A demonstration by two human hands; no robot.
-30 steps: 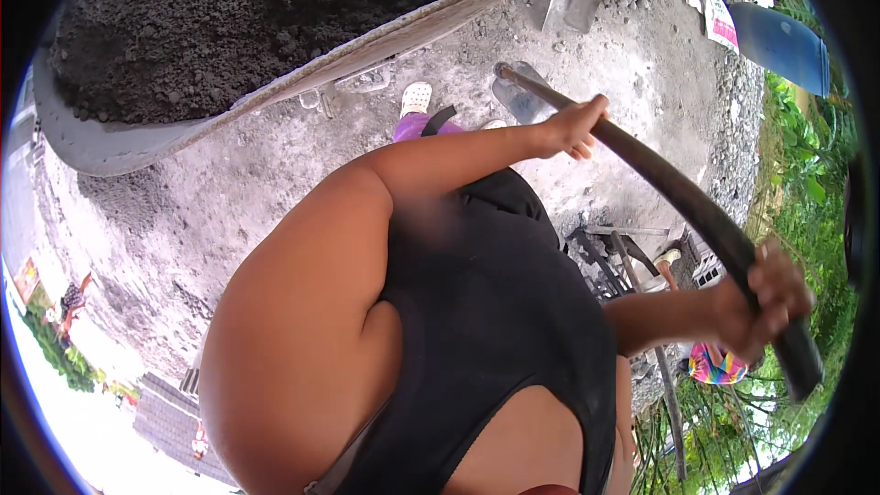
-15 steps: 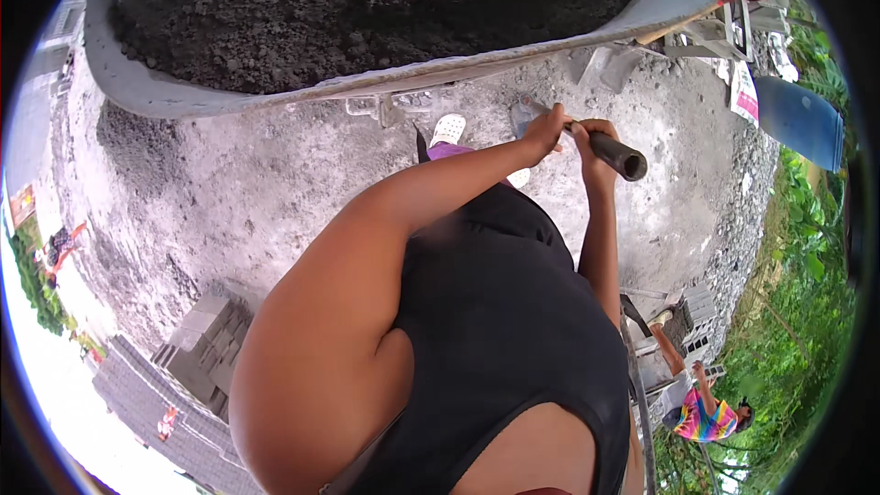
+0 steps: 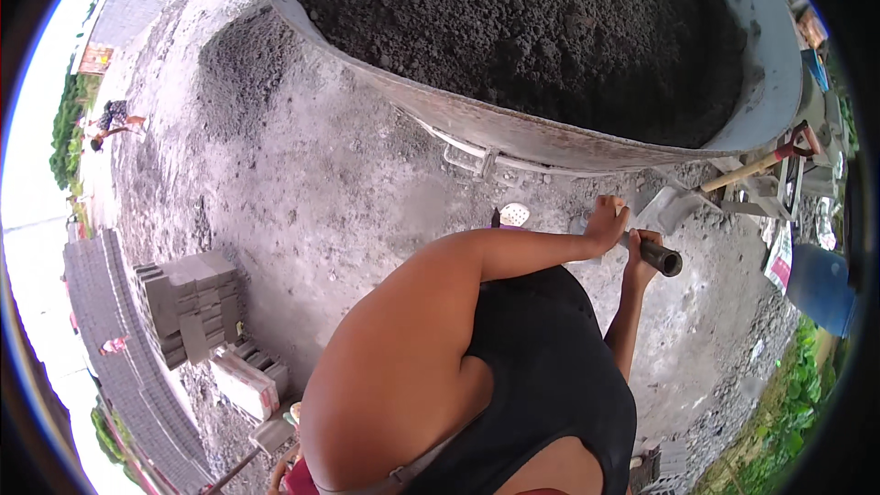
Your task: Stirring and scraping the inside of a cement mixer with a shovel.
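Note:
My left hand (image 3: 605,227) is wrapped round a dark hollow metal pipe (image 3: 662,257), its arm reaching across in front of my body. Close behind it, nearer the pipe's open end, my right hand (image 3: 643,255) grips the same pipe. The round open end points back toward me and to the right. Past my left hand the pipe's far end is mostly hidden; a small greyish patch shows beside the fingers, too unclear to name. A white perforated clog (image 3: 515,214) shows on the ground just left of my hands.
Ahead stands a large metal tub (image 3: 550,133) holding dark gravelly mix (image 3: 513,37). A red-handled shovel (image 3: 747,171) leans at its right, near a blue barrel (image 3: 820,289). Leftward are a dark sand pile (image 3: 243,69), stacked concrete blocks (image 3: 197,302) and a distant bending person (image 3: 115,119).
The view has swung, so the tub, sand pile and blocks sit differently and more of the shovel shows. My hands keep hold of the pipe and appear lower and farther right.

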